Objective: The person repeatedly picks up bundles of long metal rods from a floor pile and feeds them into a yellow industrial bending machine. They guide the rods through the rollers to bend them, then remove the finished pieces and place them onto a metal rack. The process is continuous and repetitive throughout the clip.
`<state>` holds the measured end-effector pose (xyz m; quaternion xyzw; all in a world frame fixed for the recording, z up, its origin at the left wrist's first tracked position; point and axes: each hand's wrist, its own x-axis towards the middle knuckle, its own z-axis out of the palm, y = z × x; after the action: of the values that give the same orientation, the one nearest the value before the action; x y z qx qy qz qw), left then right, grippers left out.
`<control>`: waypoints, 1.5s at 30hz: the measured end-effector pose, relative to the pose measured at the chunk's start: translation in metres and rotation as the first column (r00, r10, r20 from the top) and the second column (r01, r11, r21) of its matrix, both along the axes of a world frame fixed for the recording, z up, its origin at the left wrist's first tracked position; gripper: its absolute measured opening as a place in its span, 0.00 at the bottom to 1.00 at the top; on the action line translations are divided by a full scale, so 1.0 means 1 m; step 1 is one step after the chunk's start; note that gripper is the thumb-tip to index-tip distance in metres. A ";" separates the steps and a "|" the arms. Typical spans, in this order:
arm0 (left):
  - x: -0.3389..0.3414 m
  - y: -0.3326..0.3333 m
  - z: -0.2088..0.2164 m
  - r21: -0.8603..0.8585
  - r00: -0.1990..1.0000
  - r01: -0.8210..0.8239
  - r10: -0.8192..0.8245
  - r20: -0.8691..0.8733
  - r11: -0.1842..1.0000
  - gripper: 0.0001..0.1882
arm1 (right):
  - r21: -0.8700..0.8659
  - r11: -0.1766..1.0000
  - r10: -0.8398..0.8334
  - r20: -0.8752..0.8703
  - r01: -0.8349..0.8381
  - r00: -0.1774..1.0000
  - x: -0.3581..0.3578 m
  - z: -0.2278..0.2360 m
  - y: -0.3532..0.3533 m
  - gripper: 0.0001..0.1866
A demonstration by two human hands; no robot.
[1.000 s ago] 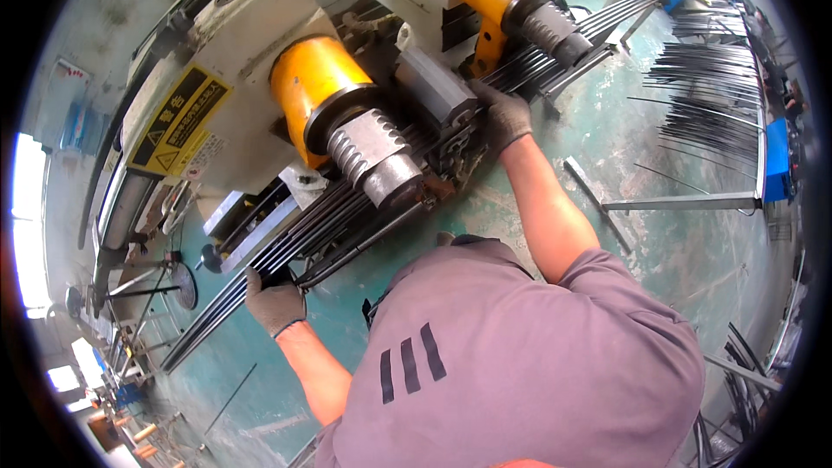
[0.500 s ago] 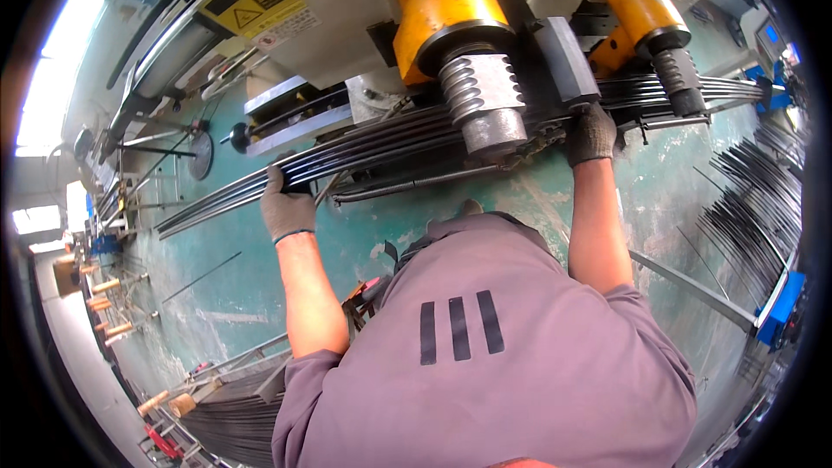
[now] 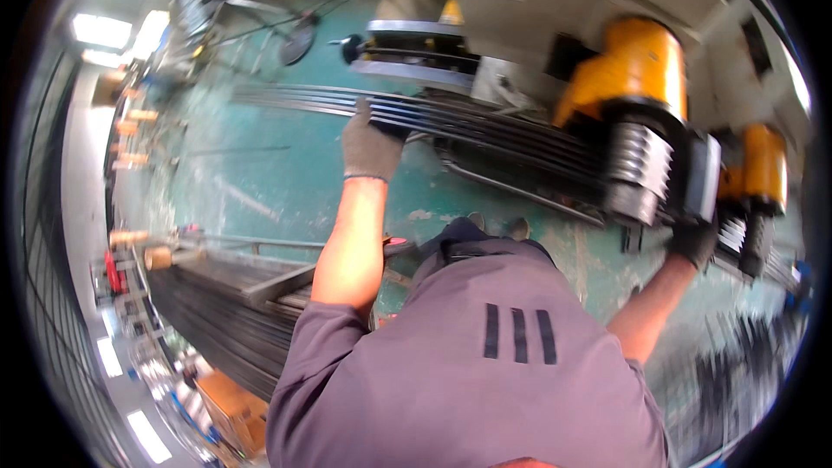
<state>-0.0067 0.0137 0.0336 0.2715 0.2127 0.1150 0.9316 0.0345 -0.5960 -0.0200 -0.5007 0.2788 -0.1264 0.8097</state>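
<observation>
My left hand (image 3: 371, 147), in a grey-brown knit glove, is closed around a bundle of long thin metal tubes (image 3: 303, 99), its thumb on top. The tubes run right, under a machine's orange cylinder (image 3: 646, 61) and its ribbed steel shaft (image 3: 640, 165). My right hand (image 3: 693, 243), also gloved, is beneath a grey metal block (image 3: 703, 175) beside that shaft, close to the tubes' right part. Its fingers are hidden and blurred, so its grip does not show. A second orange cylinder (image 3: 763, 160) stands farther right.
A rack of dark metal tubes (image 3: 217, 321) lies at lower left, with a cardboard box (image 3: 232, 407) below it. More dark rods (image 3: 737, 373) sit blurred at lower right. A round metal base (image 3: 299, 39) stands on the green floor (image 3: 243, 182).
The view has swung left, so machine, tubes and both hands appear farther right. My left hand still holds the tubes; my right hand remains by the grey block.
</observation>
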 end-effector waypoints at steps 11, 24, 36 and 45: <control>-0.009 0.211 -0.006 0.046 0.881 -0.462 0.465 -0.086 0.886 0.19 | 0.004 0.947 -0.312 -0.242 0.322 0.919 -0.115 -0.049 -0.013 0.16; -0.001 0.413 -0.018 0.343 0.885 -0.425 0.465 -0.040 0.838 0.23 | -0.125 0.988 -0.154 -0.819 0.090 0.553 -0.261 -0.123 0.147 0.17; -0.034 0.476 -0.033 0.405 0.942 0.210 -0.296 0.160 0.890 0.31 | -0.253 0.954 -0.118 -0.810 -0.161 0.575 -0.204 -0.076 0.201 0.15; -0.062 0.322 -0.049 0.131 0.813 -0.516 0.532 -0.238 0.847 0.32 | -0.163 0.923 0.066 -0.824 -0.348 0.562 -0.159 -0.109 0.148 0.10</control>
<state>-0.0685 0.3360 -0.0157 0.2434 0.3984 0.3360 0.8180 -0.1242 -0.4478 -0.1295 -0.6521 0.5296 0.1695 0.5153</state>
